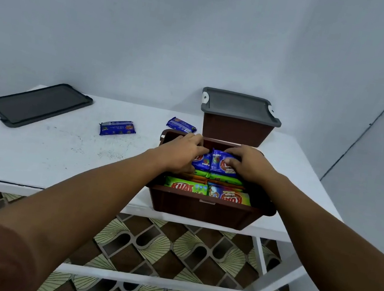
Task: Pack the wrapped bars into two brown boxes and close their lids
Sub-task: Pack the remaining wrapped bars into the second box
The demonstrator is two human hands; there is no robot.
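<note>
1. Our landmark is the open brown box (201,209), at the near edge of the white counter (48,148). It has no lid & is nearly full, w/ a green bar (185,186) & others in rows at its near side.
2. Our left hand (180,151) is inside the box at its far left, fingers curled over a blue wrapped bar (199,162). Our right hand (247,165) is at its far right, thumb & fingers pinching a second blue bar (221,162). The two bars sit side by side, touching.
3. Step in hand, as we judge it: seating this pair in the far row of box no. 2.
4. Right behind the open box is the other brown box (237,129), grey lid (239,106) on, so that one looks done.
5. Not yet packed: a loose blue bar (117,128) left of the open box, & another loose bar (181,124) just beyond its far-left corner.
6. The spare lid (36,104) lies well left of the open box.
7. Next move prob. calls for letting go, reaching left for the loose bars & finding gaps. Room is tight, so we may need to press them flat. Then we fetch the spare lid, line it up w/ the rim & push down.
</note>
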